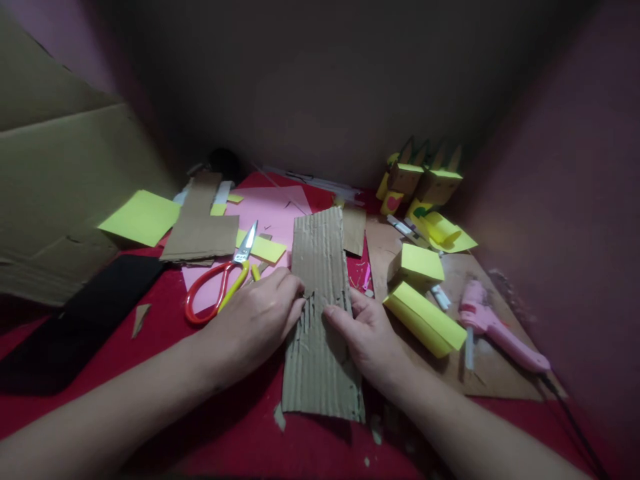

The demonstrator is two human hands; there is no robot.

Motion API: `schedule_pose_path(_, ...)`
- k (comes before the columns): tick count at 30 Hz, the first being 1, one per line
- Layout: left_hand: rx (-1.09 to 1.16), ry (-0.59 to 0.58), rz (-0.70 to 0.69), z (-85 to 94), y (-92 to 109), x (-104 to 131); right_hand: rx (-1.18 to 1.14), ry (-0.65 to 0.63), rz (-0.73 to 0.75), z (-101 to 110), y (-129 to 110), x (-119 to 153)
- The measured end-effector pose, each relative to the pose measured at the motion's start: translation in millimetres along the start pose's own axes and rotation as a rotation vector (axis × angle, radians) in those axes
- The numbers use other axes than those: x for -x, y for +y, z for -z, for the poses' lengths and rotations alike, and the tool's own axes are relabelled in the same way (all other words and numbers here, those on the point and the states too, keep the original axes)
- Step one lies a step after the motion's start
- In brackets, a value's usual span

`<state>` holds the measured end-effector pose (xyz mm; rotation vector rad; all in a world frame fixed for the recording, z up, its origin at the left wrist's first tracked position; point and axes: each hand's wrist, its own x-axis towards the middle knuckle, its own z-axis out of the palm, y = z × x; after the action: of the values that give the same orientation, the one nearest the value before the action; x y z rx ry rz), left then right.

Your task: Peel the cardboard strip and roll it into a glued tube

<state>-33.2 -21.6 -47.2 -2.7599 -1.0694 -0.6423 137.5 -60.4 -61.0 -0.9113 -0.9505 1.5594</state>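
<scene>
A long strip of corrugated cardboard (320, 373) is held up in front of me, with its ridged side facing me and torn slits near the middle. My left hand (260, 313) is closed on its left edge, pinching near the slits. Gripping the right edge is my right hand (367, 333), its thumb lying on the ridged face and its other fingers behind the strip. Just beyond my left hand lie scissors (227, 280) with one red and one yellow handle, blades pointing away.
Right: a pink glue gun (500, 327) on a brown board, a yellow paper roll (425, 320), a yellow-topped box (417, 267) and cardboard figures (425, 180). Left: a black flat object (85, 327), yellow sheets (143, 217), cardboard pieces (200, 233). Pink paper (275, 207) lies behind on the red cloth (210, 420).
</scene>
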Motion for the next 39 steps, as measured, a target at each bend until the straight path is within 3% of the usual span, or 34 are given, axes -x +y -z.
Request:
schedule_pose_path(8,-0.110,0.020,-0.070,-2.3,-1,1,0.071,-0.019,-0.002,-5,-3,5)
schedule_pose_path(14,0.066,-0.076,0.052,2.6,-3,-1,-0.009,-0.008,-0.031,-3,-3,3)
schedule_pose_path(20,0.076,-0.105,0.128,1.8,3,-2,0.087,-0.026,0.018,-7,-1,6)
schedule_pose_path(26,-0.232,-0.076,0.075,2.2,17,-2,0.134,-0.035,0.039,-11,-1,10)
schedule_pose_path(29,-0.287,-0.101,0.061,1.9,14,-3,0.167,-0.032,0.041,-12,-3,11)
schedule_pose_path(32,-0.168,-0.161,0.173,3.8,-1,-5,0.119,-0.027,-0.023,-10,-4,10)
schedule_pose_path(35,-0.022,-0.110,0.322,10.0,-19,-7,0.054,-0.006,-0.066,-5,-3,7)
schedule_pose_path(39,0.257,-0.062,0.281,17.4,-24,-8,-0.020,0.020,-0.079,0,0,3)
